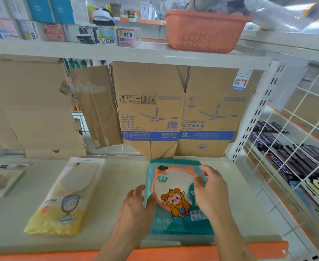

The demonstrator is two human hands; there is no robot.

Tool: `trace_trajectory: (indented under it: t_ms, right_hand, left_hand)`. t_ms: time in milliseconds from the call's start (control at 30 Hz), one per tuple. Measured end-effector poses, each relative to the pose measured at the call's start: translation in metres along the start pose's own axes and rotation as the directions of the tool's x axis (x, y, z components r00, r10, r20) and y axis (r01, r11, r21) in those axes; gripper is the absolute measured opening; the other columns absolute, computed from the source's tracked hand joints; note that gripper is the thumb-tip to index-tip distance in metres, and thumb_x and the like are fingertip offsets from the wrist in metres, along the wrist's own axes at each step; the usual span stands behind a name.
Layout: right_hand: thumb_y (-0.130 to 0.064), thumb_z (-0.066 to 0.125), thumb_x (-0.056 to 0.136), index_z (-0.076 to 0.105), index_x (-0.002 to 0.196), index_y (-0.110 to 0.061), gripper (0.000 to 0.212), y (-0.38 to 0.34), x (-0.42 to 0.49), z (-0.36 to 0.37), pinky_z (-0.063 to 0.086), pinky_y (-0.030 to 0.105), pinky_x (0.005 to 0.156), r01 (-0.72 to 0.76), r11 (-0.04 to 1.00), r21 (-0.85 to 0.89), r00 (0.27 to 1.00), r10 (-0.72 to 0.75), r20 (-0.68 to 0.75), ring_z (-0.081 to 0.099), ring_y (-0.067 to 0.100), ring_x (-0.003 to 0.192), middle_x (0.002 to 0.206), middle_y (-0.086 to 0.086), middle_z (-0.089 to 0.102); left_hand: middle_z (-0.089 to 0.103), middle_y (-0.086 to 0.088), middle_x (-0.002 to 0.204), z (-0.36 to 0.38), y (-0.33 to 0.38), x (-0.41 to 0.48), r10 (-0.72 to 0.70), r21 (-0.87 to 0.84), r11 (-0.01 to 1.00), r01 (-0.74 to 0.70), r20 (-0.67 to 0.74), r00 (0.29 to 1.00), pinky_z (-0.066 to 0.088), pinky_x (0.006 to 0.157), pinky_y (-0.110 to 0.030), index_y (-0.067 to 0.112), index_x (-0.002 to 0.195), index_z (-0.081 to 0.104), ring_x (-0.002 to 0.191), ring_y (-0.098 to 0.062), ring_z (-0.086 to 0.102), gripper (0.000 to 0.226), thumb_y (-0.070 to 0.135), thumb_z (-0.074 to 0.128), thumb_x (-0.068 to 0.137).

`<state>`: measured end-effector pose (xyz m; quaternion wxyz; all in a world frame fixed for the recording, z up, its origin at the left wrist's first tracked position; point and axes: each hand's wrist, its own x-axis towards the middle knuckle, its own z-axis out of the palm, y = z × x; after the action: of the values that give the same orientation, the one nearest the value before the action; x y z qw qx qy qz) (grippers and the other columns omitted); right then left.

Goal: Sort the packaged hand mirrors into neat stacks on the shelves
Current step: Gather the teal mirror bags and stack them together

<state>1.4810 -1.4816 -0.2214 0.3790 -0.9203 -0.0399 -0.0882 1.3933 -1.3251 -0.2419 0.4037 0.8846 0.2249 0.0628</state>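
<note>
Teal pack [173, 187]: bagged round mirror, orange rim, cartoon figure, label "MIRROR". It lies flat on the lower shelf [117, 185], right of centre and near the front lip. More teal packaging shows under its near edge.

Left grip [136, 204]: at the pack's 8 o'clock. The fingers are nearly straight and relaxed along the left edge, and the thumb lies on top of the bag.

Right grip [212, 189]: at the pack's 3 o'clock. Bent fingers are over the right side; whether they pinch the bag cannot be told.

Yellow pack [60, 196]: at 9 o'clock, apart from the teal one. It lies flat and holds a pale mirror.

Third pack [3, 181]: further out at 9 o'clock, at the picture's edge and blurred.

Fan cartons [177, 110]: at 12 o'clock, flattened, standing against the shelf back.

Orange basket [202, 31]: at 12 to 1 o'clock, on the upper shelf [98, 51].

Wire grid [296, 132]: at 3 o'clock, with dark packets [296, 159] beyond it.
</note>
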Motion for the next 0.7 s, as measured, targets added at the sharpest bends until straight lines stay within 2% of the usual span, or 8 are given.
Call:
trace_trajectory:
  t_ms: [100, 167, 267, 400, 500, 700]
  right_hand:
    - [-0.021, 0.054, 0.094, 0.05, 0.13, -0.021, 0.036, -0.012, -0.003, 0.007, 0.044, 0.022, 0.092, 0.017, 1.0, 0.02, 1.0, -0.018, 0.021, 0.053, 0.013, 0.115, 0.125, -0.002, 0.056]
    - [-0.022, 0.053, 0.094, 0.05, 0.129, -0.023, 0.035, -0.019, -0.007, 0.012, 0.045, 0.02, 0.09, 0.035, 0.999, 0.034, 0.999, -0.036, 0.033, 0.053, 0.011, 0.115, 0.125, -0.004, 0.056]
    - [-0.023, 0.052, 0.095, 0.052, 0.127, -0.024, 0.032, -0.032, -0.014, 0.019, 0.039, 0.007, 0.079, 0.065, 0.996, 0.068, 0.996, -0.068, 0.05, 0.052, 0.006, 0.112, 0.122, -0.007, 0.056]
    - [-0.02, 0.053, 0.094, 0.058, 0.119, -0.023, 0.026, -0.052, -0.026, 0.03, 0.044, 0.018, 0.089, 0.102, 0.989, 0.108, 0.992, -0.11, 0.064, 0.055, 0.006, 0.106, 0.114, -0.009, 0.059]
    - [-0.02, 0.052, 0.093, 0.06, 0.114, -0.024, 0.022, -0.063, -0.035, 0.039, 0.038, 0.013, 0.082, 0.126, 0.983, 0.13, 0.987, -0.138, 0.082, 0.055, 0.004, 0.099, 0.106, -0.011, 0.061]
    - [-0.019, 0.053, 0.092, 0.062, 0.112, -0.019, 0.022, -0.097, -0.059, 0.06, 0.041, 0.017, 0.079, 0.123, 0.986, 0.112, 0.987, -0.133, 0.094, 0.056, 0.006, 0.091, 0.097, -0.008, 0.062]
  left_hand:
    - [0.05, 0.003, 0.12, -0.008, 0.003, -0.007, 0.009, -0.013, 1.0, -0.009, -0.041, 0.999, 0.04, 0.073, -0.017, 0.027, 0.14, 0.035, 0.103, -0.009, 0.049, 0.047, 0.046, 0.037, 0.097]
    - [0.052, 0.005, 0.116, -0.015, 0.0, -0.012, 0.02, -0.014, 1.0, -0.022, -0.075, 0.997, 0.039, 0.081, -0.021, 0.027, 0.139, 0.038, 0.1, -0.009, 0.049, 0.046, 0.045, 0.039, 0.097]
    - [0.053, 0.007, 0.108, -0.022, -0.009, -0.017, 0.026, -0.031, 0.999, -0.03, -0.117, 0.993, 0.037, 0.078, -0.022, 0.027, 0.133, 0.044, 0.09, -0.011, 0.051, 0.041, 0.044, 0.043, 0.095]
    - [0.054, 0.007, 0.102, -0.033, -0.024, -0.022, 0.029, -0.072, 0.997, -0.041, -0.16, 0.987, 0.038, 0.077, -0.024, 0.027, 0.127, 0.05, 0.085, -0.012, 0.051, 0.037, 0.042, 0.047, 0.094]
    - [0.054, 0.006, 0.099, -0.044, -0.036, -0.025, 0.033, -0.086, 0.995, -0.048, -0.176, 0.984, 0.037, 0.075, -0.024, 0.029, 0.125, 0.052, 0.08, -0.01, 0.05, 0.034, 0.042, 0.048, 0.093]
    - [0.054, 0.009, 0.097, -0.075, -0.069, -0.03, 0.034, -0.134, 0.989, -0.061, -0.196, 0.98, 0.037, 0.074, -0.023, 0.03, 0.121, 0.054, 0.077, -0.012, 0.051, 0.031, 0.041, 0.05, 0.093]
